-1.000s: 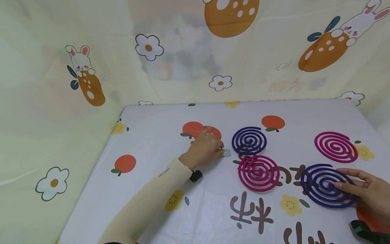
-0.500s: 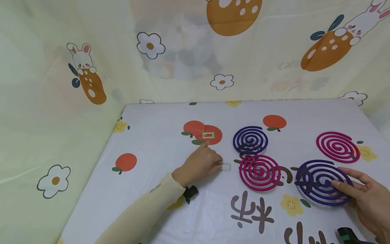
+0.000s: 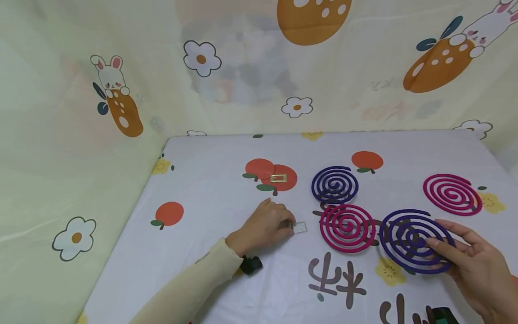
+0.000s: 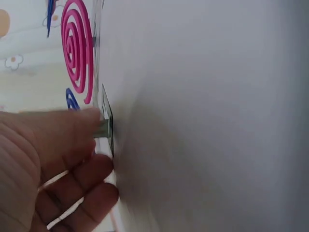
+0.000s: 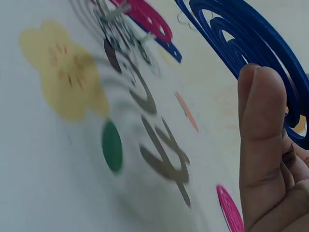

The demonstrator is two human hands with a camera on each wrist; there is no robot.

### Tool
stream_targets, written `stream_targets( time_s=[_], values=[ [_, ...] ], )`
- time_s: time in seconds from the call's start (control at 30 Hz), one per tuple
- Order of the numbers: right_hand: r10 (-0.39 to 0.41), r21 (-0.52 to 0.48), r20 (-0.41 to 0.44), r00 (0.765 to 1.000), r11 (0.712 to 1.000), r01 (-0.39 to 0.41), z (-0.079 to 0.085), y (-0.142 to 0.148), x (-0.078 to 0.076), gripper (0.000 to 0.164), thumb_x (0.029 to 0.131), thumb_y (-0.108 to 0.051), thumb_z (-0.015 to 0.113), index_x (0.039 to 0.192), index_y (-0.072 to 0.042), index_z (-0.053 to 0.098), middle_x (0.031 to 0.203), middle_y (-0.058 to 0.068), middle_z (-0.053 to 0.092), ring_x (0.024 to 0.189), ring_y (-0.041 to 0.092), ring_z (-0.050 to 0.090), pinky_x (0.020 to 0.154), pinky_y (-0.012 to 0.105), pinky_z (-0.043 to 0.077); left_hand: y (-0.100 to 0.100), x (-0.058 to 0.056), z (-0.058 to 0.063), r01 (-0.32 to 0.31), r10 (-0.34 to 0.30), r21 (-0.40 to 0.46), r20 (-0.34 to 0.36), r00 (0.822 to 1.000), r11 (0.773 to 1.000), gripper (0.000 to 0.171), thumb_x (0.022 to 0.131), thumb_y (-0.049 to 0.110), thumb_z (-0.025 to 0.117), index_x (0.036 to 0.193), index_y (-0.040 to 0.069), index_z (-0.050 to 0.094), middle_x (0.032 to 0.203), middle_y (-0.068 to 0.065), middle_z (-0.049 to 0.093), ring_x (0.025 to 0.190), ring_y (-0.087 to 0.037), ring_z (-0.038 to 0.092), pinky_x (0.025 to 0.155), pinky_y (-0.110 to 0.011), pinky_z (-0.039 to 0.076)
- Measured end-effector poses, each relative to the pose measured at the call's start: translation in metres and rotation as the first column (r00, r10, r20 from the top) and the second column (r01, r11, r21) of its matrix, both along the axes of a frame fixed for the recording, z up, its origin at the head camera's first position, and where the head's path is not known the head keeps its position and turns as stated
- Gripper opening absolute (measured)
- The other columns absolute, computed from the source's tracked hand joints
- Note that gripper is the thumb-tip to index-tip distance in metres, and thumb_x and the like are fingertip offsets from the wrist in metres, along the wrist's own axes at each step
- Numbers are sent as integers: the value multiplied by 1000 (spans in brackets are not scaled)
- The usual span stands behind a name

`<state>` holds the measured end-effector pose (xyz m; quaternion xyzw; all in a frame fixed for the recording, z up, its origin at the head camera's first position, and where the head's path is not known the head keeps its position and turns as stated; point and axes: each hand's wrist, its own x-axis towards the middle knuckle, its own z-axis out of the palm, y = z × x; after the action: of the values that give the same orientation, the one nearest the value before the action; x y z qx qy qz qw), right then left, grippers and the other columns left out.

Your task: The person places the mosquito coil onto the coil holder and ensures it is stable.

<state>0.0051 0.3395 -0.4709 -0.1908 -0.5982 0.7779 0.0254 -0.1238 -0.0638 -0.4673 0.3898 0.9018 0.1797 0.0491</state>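
My right hand (image 3: pixel 477 261) holds a dark blue mosquito coil (image 3: pixel 421 242) above the table, thumb on its upper face near the centre. My left hand (image 3: pixel 263 227) pinches a small metal coil stand (image 3: pixel 300 227) by its raised tab; the left wrist view shows the stand's flat base (image 4: pixel 110 116) at the tabletop. To the right of that hand lies a pink coil (image 3: pixel 349 227), with another blue coil (image 3: pixel 335 185) behind it. Metal pieces show under the pink coil (image 5: pixel 145 17) in the right wrist view. A second pink coil (image 3: pixel 452 194) is farther right.
A second small metal stand (image 3: pixel 278 178) lies on the printed red fruit behind my left hand. The table (image 3: pixel 210 180) has a white printed cover. A patterned cloth wall (image 3: pixel 243 112) rises along its back and left side.
My left hand has come toward me with the metal stand, uncovering the other stand on the red print. My right hand has moved left with the blue coil, nearer the front pink coil.
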Motion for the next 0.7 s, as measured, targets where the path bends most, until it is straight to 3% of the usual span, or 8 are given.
stream_targets(
  time_s=[0.17,0.47,0.7],
  values=[
    [96,-48,-81,992,994,-100,4,-18,-2,40,100,7,62,126,-23,65,106,-8,79,87,10,77,67,30,62,3,6,1,-42,42,-14,-29,999,999,26,90,36,83,109,17,80,97,6,72,94,-12,63,117,-51,37],
    [193,43,-11,981,980,-192,10,-55,-14,40,100,-1,66,133,-22,60,111,-13,77,97,4,75,75,25,61,11,13,2,-55,50,-54,-91,995,997,13,95,24,77,105,18,80,97,4,74,92,-15,65,116,-52,40],
    [226,58,41,973,972,-228,12,-74,-19,39,100,-4,69,133,-22,59,109,-12,78,96,6,75,76,25,61,11,21,1,1,-5,-50,-73,997,999,15,95,22,77,109,19,81,100,5,75,101,-14,66,117,-55,38]
  ],
)
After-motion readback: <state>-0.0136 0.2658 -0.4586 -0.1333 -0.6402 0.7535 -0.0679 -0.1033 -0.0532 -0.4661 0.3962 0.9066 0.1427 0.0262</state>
